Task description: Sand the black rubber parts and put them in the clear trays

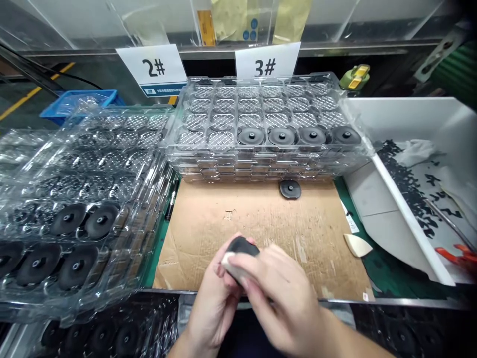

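Note:
Over the front of the cardboard sheet [208,214], my left hand [212,298] grips a black rounded disc [244,245] between thumb and fingers. My right hand [285,293] pinches a small off-white pad [228,259] and presses it against the disc; the fingers hide much of both. Another black disc [289,189] with a small centre knob lies on the cardboard beyond my hands. To the right rests a cream wedge-shaped pad [358,245].
Behind the cardboard stands a stack of clear plastic trays [261,154], several black discs in its front row. More clear trays [122,238] with discs fill the left. On the right, a white bin [398,209] holds black scraps and an orange-handled tool [458,253].

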`<state>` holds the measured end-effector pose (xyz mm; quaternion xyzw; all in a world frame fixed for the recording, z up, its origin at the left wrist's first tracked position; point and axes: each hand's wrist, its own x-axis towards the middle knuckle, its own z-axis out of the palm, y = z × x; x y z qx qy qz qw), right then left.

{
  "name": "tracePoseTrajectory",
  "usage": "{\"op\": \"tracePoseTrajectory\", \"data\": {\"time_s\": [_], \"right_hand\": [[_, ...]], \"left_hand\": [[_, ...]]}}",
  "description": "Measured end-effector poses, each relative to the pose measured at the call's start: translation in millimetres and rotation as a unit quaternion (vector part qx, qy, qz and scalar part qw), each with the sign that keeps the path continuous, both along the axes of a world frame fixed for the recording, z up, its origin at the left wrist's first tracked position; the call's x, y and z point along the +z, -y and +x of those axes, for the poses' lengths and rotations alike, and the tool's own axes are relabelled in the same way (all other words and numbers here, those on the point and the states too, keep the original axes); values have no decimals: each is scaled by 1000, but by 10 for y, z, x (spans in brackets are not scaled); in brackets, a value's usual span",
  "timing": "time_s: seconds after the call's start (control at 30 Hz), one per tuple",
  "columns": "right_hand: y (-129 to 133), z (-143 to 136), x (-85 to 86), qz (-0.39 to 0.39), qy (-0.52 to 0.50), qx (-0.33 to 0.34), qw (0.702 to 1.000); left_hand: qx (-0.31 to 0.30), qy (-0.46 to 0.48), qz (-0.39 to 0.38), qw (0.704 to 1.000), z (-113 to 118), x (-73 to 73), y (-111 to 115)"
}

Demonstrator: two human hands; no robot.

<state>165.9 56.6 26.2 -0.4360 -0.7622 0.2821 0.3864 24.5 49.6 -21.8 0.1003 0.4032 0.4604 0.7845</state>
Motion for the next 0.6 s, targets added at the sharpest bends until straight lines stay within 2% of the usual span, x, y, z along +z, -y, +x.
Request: {"op": "tracePoseTrajectory", "data": {"time_s": [0.07, 0.13, 0.23, 0.37, 0.5, 0.6], "right_hand": [[4, -41, 43, -19, 31, 38, 999], [-29, -51, 36, -5, 45, 12, 999], [-32, -57, 9, 48, 29, -32, 998], [56, -68, 30, 27, -5, 15, 999], [21, -77, 97, 38, 10, -26, 999], [89, 11, 133, 46, 19, 1, 999]], "left_hand": [[16, -14, 0, 1000, 30, 47, 0], [21, -16, 5, 1000, 65, 91, 3], [-8, 5, 9, 1000, 78, 144, 7], [-5, 10, 20, 1000, 31, 178, 20], [-23, 29, 45, 998, 72, 232, 45], [-32, 41, 43, 998, 68, 275, 62]]}}
